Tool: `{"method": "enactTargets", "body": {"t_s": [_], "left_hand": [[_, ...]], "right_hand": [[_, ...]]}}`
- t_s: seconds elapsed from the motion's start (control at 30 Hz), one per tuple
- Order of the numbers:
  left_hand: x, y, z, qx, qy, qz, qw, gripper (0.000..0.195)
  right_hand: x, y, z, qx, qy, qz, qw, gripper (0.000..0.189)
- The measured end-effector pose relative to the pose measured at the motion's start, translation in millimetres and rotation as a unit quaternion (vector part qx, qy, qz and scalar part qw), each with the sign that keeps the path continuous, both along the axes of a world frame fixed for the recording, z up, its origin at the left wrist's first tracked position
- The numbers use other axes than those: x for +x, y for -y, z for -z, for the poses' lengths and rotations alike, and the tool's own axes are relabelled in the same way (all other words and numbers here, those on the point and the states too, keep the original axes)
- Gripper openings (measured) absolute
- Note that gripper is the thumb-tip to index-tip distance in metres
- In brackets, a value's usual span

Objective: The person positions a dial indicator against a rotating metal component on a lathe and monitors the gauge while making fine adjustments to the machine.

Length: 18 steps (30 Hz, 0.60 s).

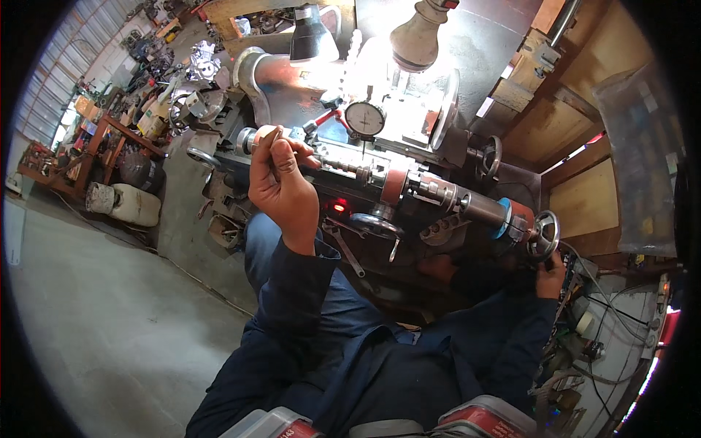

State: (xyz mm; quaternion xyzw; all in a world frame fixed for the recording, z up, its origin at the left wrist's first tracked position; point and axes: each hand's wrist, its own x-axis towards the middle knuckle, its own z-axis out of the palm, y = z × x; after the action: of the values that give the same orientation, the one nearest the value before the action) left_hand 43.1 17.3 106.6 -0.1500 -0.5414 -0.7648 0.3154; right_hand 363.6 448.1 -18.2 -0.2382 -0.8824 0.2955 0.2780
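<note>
My left hand (285,186) is raised at the left end of a machine bed, thumb and fingertips drawn together; whether a small thing is between them I cannot tell. Behind it, a metal shaft with stepped sections (350,166) lies along the bed. A dial indicator (365,119) on a red-jointed arm (323,119) stands over the shaft, its stem pointing down at it. My right hand (549,276) is at the lower rim of a chromed handwheel (558,235) at the right end, its fingers partly hidden. A steel cylinder (484,208) lies between this wheel and the shaft.
A black lamp (313,38) and a pale lamp housing (419,38) hang above the machine. Another handwheel (375,225) juts towards my knees, beside a wrench (348,252). A grinding wheel (446,109) stands behind the bed. Metal parts (205,63) and a white jug (134,203) are at left.
</note>
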Motion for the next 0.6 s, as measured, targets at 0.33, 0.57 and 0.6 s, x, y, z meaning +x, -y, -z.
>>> {"method": "enactTargets", "body": {"t_s": [0.33,0.57,0.6], "left_hand": [[-2,-7,4,0.037,-0.008,0.074,0.997,0.016],[3,-31,12,0.036,0.046,0.154,0.986,0.019],[2,-33,14,0.033,0.04,0.154,0.987,0.019]], "right_hand": [[-11,26,-78,-0.044,0.039,0.036,0.998,0.026],[-61,73,-67,0.165,0.058,0.154,0.972,0.045],[-60,73,-63,0.171,0.038,0.147,0.974,0.045]]}}
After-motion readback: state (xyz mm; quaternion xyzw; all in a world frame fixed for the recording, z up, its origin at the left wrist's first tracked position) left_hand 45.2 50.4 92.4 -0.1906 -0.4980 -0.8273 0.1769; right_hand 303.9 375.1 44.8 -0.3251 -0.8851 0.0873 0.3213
